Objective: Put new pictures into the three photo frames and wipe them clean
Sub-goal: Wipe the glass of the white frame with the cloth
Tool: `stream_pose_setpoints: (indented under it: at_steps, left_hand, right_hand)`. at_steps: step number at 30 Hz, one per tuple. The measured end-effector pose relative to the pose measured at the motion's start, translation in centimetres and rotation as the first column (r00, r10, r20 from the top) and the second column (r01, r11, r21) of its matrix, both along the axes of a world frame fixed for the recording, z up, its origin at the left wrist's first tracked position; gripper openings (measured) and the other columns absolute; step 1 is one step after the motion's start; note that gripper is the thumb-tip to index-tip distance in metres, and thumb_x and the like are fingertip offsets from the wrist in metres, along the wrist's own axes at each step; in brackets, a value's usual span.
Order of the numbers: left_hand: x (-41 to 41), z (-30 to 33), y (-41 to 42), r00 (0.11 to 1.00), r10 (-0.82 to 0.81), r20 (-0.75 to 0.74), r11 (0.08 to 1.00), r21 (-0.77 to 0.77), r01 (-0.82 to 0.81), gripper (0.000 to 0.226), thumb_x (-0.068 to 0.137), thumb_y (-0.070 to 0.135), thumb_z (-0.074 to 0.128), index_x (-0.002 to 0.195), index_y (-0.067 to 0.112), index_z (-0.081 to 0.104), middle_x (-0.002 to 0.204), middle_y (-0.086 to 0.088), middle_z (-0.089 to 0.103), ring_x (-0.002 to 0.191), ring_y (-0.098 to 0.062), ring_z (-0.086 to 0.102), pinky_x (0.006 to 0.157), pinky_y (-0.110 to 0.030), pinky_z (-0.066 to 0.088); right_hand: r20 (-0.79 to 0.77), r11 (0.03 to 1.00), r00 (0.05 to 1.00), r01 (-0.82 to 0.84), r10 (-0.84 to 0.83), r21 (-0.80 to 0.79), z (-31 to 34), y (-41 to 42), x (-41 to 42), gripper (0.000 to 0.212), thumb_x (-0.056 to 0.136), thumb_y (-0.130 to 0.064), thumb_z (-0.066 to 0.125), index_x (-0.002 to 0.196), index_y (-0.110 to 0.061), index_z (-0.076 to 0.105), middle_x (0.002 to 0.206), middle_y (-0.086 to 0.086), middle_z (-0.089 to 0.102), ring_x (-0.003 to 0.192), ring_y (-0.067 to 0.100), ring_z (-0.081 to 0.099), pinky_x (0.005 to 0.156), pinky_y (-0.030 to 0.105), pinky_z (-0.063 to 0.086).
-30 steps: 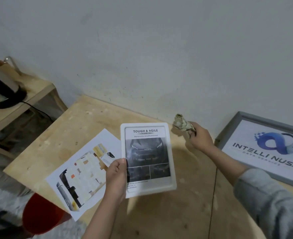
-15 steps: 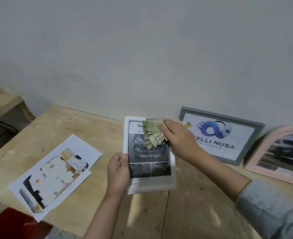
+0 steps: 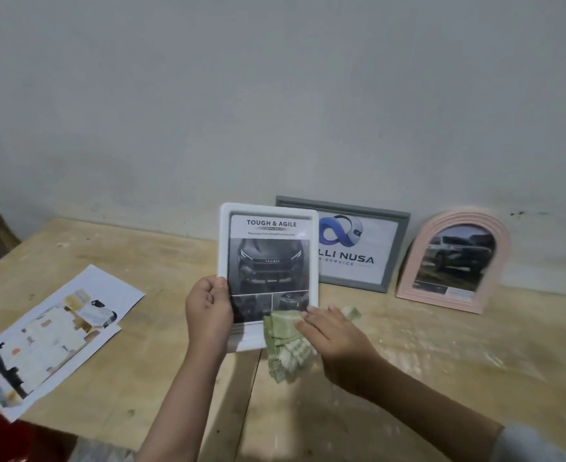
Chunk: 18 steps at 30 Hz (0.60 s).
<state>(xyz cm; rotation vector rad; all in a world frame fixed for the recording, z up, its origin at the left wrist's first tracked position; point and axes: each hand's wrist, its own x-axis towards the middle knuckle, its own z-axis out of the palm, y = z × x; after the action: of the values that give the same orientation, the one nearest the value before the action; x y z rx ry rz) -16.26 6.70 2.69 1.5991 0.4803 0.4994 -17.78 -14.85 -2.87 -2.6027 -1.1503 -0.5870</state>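
Fingers of the right hand (image 3: 333,331) lie nearly straight, pressing the green checked cloth (image 3: 286,341) onto the near right corner of the white frame (image 3: 270,273); half a second ago the cloth sat at the frame's far end. Left hand (image 3: 208,310) grips the frame's left edge as before, thumb curled over the front, holding it upright above the wooden table (image 3: 408,361). Behind, the grey frame (image 3: 358,245) and pink arched frame (image 3: 455,261) lean on the wall. Loose printed sheets (image 3: 51,335) lie left.
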Motion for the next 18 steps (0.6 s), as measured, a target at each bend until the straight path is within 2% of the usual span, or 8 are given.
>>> stream_pose_setpoints:
  at_steps: [3,5,7,8,9,12,15,18]
  left_hand:
    - [-0.2,0.2,-1.3,1.000,-0.002,0.030,0.999,0.048,0.000,0.023,0.098,0.009,0.046,0.077,0.009,0.055,0.061,0.000,0.050,0.046,0.002,0.043,0.048,-0.015,0.034]
    - [-0.6,0.1,-2.3,0.999,-0.021,0.036,0.997,0.072,0.018,0.021,0.098,0.008,0.046,0.079,0.006,0.056,0.060,-0.001,0.050,0.045,0.003,0.043,0.047,-0.015,0.034]
    - [-1.1,0.0,-3.1,0.999,-0.030,0.024,0.999,0.040,0.029,0.023,0.098,0.008,0.045,0.077,0.008,0.055,0.062,-0.002,0.051,0.050,0.000,0.045,0.051,-0.019,0.037]
    - [-1.4,0.1,-3.4,0.999,-0.033,0.018,0.999,0.023,0.033,0.024,0.098,0.009,0.045,0.076,0.009,0.055,0.063,-0.003,0.052,0.054,-0.006,0.046,0.054,-0.023,0.038]
    - [-1.6,0.2,-3.7,0.999,-0.044,0.016,0.999,0.018,0.043,0.024,0.098,0.009,0.046,0.075,0.010,0.054,0.064,-0.004,0.052,0.058,-0.011,0.046,0.056,-0.027,0.037]
    - [-2.0,0.6,-4.2,0.996,-0.091,0.013,0.995,0.043,0.090,0.024,0.097,0.010,0.046,0.075,0.009,0.055,0.067,-0.008,0.052,0.062,-0.016,0.046,0.060,-0.030,0.038]
    - [-2.6,1.2,-4.6,0.989,-0.145,0.020,0.989,0.032,0.144,0.027,0.098,0.010,0.046,0.073,0.010,0.055,0.067,-0.007,0.054,0.061,-0.014,0.048,0.060,-0.029,0.041]
    - [-2.9,1.9,-4.8,0.983,-0.177,0.045,0.984,0.001,0.177,0.029,0.099,0.008,0.045,0.071,0.008,0.054,0.060,-0.002,0.049,0.049,-0.001,0.044,0.050,-0.017,0.039]
  right_hand:
    - [-0.299,0.998,0.954,-0.005,0.023,0.060,1.8,-1.4,-1.5,0.052,0.074,0.007,0.037,0.115,-0.011,0.064,0.111,0.006,0.067,0.109,0.022,0.058,0.096,0.043,0.049]
    - [-0.606,0.994,0.796,0.071,-0.005,0.086,4.0,-2.7,-1.4,0.046,0.081,0.000,0.041,0.114,-0.023,0.062,0.110,-0.003,0.065,0.103,0.014,0.056,0.090,0.036,0.049]
    - [-0.714,0.986,0.697,0.070,0.061,0.154,6.3,-4.1,-1.0,0.038,0.083,-0.005,0.044,0.108,-0.028,0.062,0.097,-0.013,0.065,0.090,0.005,0.058,0.078,0.031,0.051]
    - [-0.701,0.970,0.707,0.089,0.099,0.227,7.6,-4.6,-0.7,0.038,0.082,-0.005,0.045,0.108,-0.027,0.062,0.092,-0.016,0.063,0.086,0.000,0.057,0.074,0.025,0.050]
    - [-0.632,0.945,0.767,0.115,0.111,0.305,8.7,-5.2,-0.2,0.041,0.080,-0.003,0.046,0.111,-0.025,0.062,0.093,-0.017,0.062,0.085,-0.002,0.057,0.072,0.021,0.048]
    - [-0.249,0.899,0.967,0.152,-0.049,0.411,11.7,-6.4,2.4,0.053,0.076,0.001,0.047,0.125,-0.017,0.057,0.105,-0.003,0.065,0.088,0.015,0.061,0.070,0.033,0.053]
    - [0.103,0.951,0.979,0.141,-0.176,0.276,13.4,-6.3,5.1,0.058,0.072,0.000,0.049,0.129,-0.007,0.055,0.117,0.011,0.064,0.100,0.028,0.062,0.075,0.039,0.055]
    - [0.192,0.985,0.967,0.175,-0.169,-0.012,12.2,-5.7,6.5,0.075,0.066,0.000,0.065,0.138,-0.008,0.045,0.142,0.018,0.045,0.127,0.034,0.047,0.099,0.061,0.039]
